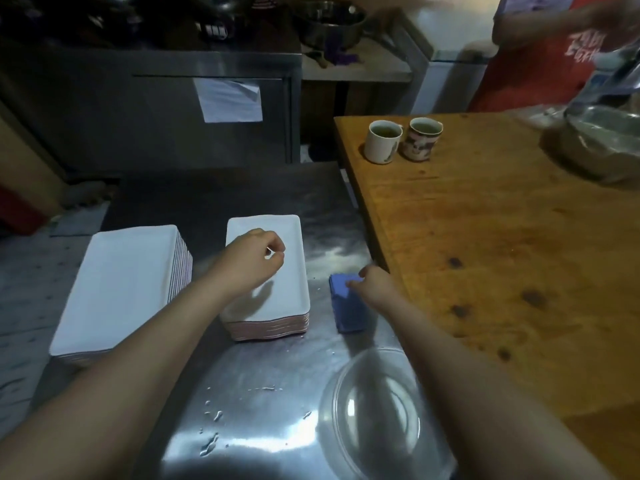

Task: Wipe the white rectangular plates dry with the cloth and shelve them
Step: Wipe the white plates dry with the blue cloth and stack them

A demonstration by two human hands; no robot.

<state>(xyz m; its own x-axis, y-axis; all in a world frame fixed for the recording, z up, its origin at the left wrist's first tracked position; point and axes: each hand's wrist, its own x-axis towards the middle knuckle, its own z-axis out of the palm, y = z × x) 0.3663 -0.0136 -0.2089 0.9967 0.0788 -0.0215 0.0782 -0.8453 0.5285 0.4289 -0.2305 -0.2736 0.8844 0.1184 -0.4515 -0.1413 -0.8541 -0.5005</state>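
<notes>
Two stacks of white rectangular plates stand on the steel counter (263,382): a taller left stack (121,282) and a middle stack (284,271). My left hand (251,259) hovers over the middle stack with its fingers curled and nothing in them. To the right lies a folded blue cloth (348,311). My right hand (375,284) is on the cloth's far end, fingers curled onto it. Water drops lie on the counter in front of the stacks.
A clear upturned bowl (370,410) sits at the near right of the counter. A wooden table (502,254) adjoins on the right with two mugs (403,140) and a bag-covered metal bowl (602,140). A person in a red apron (540,53) stands behind it.
</notes>
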